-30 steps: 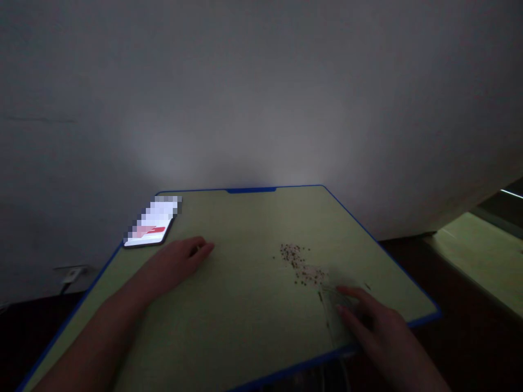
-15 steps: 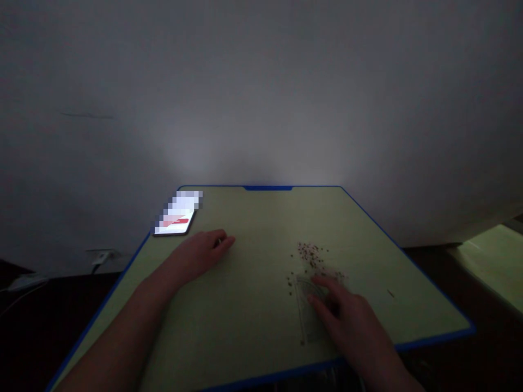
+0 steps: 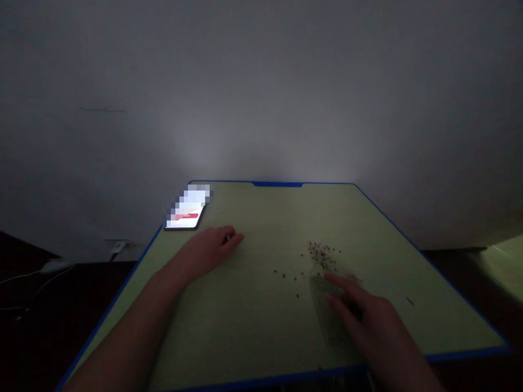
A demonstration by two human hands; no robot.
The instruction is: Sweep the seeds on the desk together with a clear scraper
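Small dark grains (image 3: pixel 321 253) lie in a loose heap on the pale tabletop, with several strays to its left. My right hand (image 3: pixel 370 313) is low over the table just in front of the heap, its thumb and forefinger gripping a thin, see-through flat piece (image 3: pixel 321 305), perhaps a plastic bag or sheet. The hand covers that piece's right side. My left hand (image 3: pixel 214 245) rests on the table, fingers loosely curled and the thumb apart from the forefinger; I see nothing held in it. Past it lies a phone (image 3: pixel 188 209) with its screen lit.
The table (image 3: pixel 245 321) has a blue edge and stands against a grey wall (image 3: pixel 278 98). A thin dark sliver (image 3: pixel 409 300) lies to the right. A plugged socket (image 3: pixel 118 247) and cables are at the left, with a pale surface (image 3: pixel 509 258) at far right. The light is dim.
The view has shifted, moving everything slightly right. My right hand has turned the see-through piece a little, and some stray grains now lie farther left. My left hand stays put.
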